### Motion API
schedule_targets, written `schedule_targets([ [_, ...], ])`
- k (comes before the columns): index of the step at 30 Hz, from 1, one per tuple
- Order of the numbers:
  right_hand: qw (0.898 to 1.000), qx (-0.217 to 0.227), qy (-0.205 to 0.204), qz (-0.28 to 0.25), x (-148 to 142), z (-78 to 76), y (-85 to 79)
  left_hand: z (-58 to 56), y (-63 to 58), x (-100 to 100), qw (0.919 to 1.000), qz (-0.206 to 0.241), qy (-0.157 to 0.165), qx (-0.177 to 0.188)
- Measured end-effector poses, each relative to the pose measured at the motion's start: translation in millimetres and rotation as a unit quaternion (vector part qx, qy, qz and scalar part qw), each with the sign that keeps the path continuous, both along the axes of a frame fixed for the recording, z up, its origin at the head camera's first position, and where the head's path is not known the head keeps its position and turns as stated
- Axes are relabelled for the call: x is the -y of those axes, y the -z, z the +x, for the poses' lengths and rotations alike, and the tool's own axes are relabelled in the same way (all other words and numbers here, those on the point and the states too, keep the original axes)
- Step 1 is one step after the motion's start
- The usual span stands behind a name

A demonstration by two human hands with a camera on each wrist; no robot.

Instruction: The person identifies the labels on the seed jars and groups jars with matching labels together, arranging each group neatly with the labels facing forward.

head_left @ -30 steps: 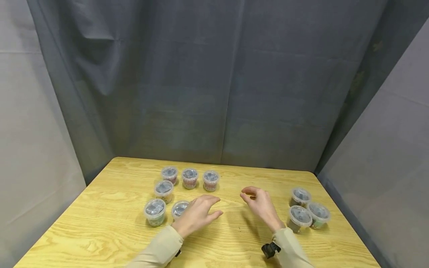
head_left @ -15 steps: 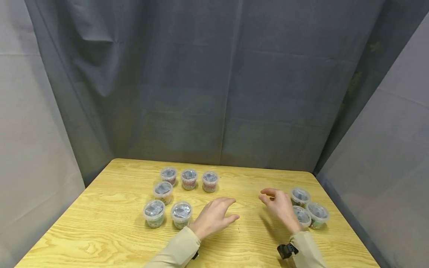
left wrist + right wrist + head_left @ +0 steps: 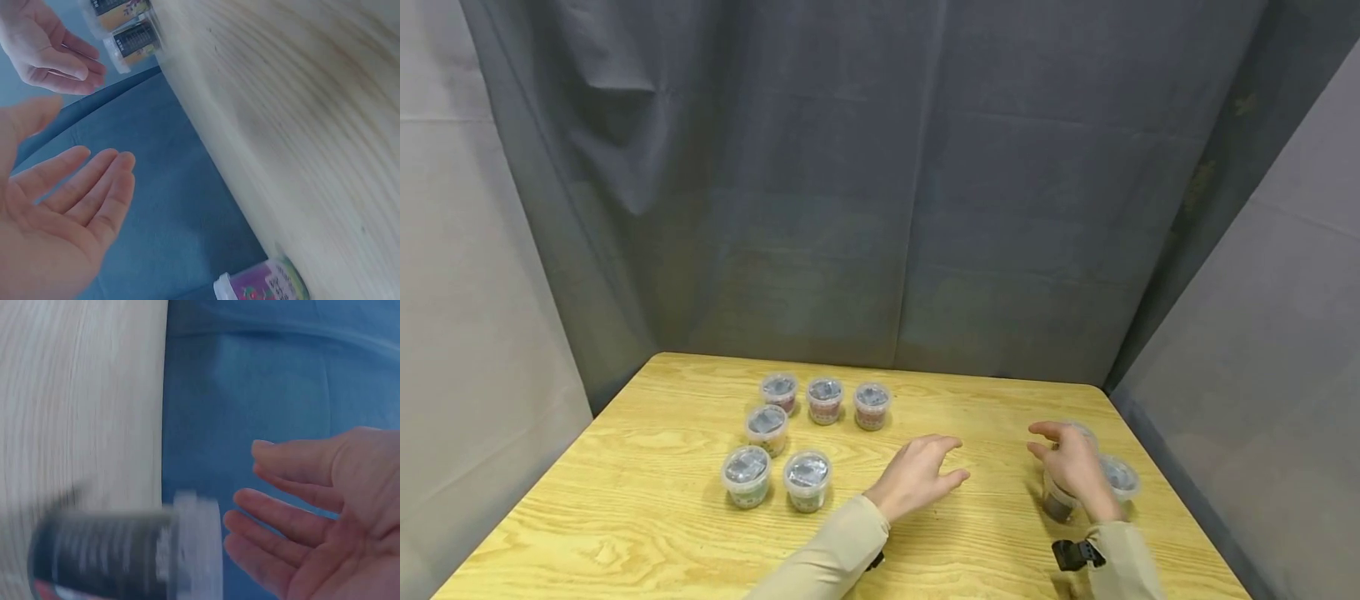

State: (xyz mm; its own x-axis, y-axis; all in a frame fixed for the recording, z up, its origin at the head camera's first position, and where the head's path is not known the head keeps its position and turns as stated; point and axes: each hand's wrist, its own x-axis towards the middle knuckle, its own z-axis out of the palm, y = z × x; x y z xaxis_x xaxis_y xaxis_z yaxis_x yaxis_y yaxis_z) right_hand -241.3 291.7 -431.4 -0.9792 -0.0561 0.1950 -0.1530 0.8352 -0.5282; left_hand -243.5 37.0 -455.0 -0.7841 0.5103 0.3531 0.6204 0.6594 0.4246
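Note:
My right hand (image 3: 1075, 468) hovers at the cluster of lidded plastic tubs on the right, hiding part of them. A dark-labelled tub (image 3: 1058, 505) shows beside its palm, and another tub (image 3: 1122, 477) sits behind its wrist. In the right wrist view, the hand (image 3: 319, 525) has its fingers extended and nothing between them, just beyond the lid of a blurred dark tub (image 3: 106, 556). My left hand (image 3: 917, 477) is held over the middle of the table, thumb and fingers spread apart. The left wrist view shows this hand (image 3: 69, 212) with nothing in its palm.
Several clear-lidded tubs stand on the table's left half: three along the back, including one pink-filled tub (image 3: 871, 408), then an orange one (image 3: 767, 429), and two greenish tubs (image 3: 747, 477) nearer the front. A grey curtain (image 3: 880, 208) hangs behind the wooden table (image 3: 625, 500).
Both hands have moved to the right across the table. The right hand has reached the right-hand tubs and now covers part of them; the left has moved away from the left-hand tubs.

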Motion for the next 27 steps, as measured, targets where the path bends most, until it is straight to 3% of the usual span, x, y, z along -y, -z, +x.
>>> schedule_targets([
  [5,0.999,0.037,0.015,0.013,-16.6,4.1,-4.2,-8.5,3.1,-16.2,0.9998,-0.001,0.016,-0.012],
  [9,0.995,0.090,0.032,0.010,-31.5,8.3,-8.7,-15.9,5.0,-31.1,0.9985,-0.008,0.046,-0.029],
  [14,0.992,0.119,0.032,0.016,-47.1,7.1,-10.3,-21.3,5.3,-47.6,0.9957,-0.015,0.084,-0.034],
  [17,0.991,0.125,0.019,0.032,-52.9,5.6,-9.6,-23.4,6.3,-56.6,0.9936,-0.029,0.105,-0.031],
  [22,0.992,0.089,-0.039,0.085,-62.8,8.6,-7.1,-24.3,11.1,-73.3,0.9894,-0.062,0.130,-0.019],
  [27,0.990,0.066,-0.059,0.107,-70.1,14.2,-3.8,-20.5,16.0,-93.0,0.9835,-0.099,0.152,-0.002],
])
